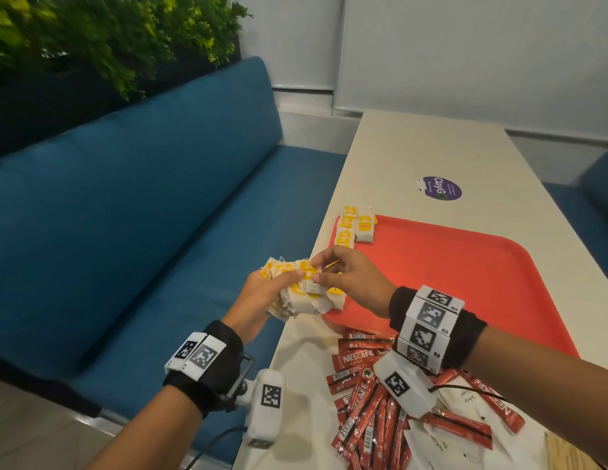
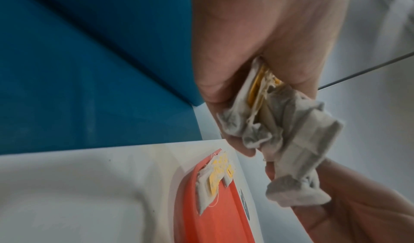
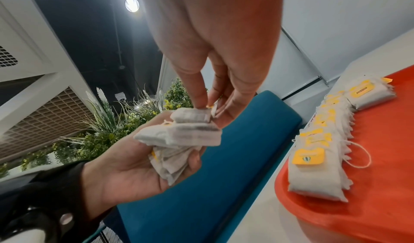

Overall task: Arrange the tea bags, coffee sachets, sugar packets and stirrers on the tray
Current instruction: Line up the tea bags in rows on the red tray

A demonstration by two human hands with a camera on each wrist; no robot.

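Note:
My left hand [image 1: 262, 300] grips a bunch of white tea bags with yellow tags [image 1: 302, 293] above the table's left edge; the same bunch of tea bags [image 2: 289, 128] fills the left wrist view. My right hand [image 1: 343, 279] pinches one tea bag at the top of that bunch [image 3: 195, 115] between thumb and fingers. A red tray [image 1: 465, 276] lies on the table. A row of tea bags [image 1: 355, 227] lies along the tray's far left corner, seen close as a row of tea bags [image 3: 325, 140] in the right wrist view. No stirrers show.
Red coffee sachets [image 1: 367, 401] lie heaped on the cream table [image 1: 431, 147] near me, with white packets [image 1: 465, 401] among them. A blue bench [image 1: 126, 215] runs along the left. A purple sticker [image 1: 441, 188] sits beyond the tray.

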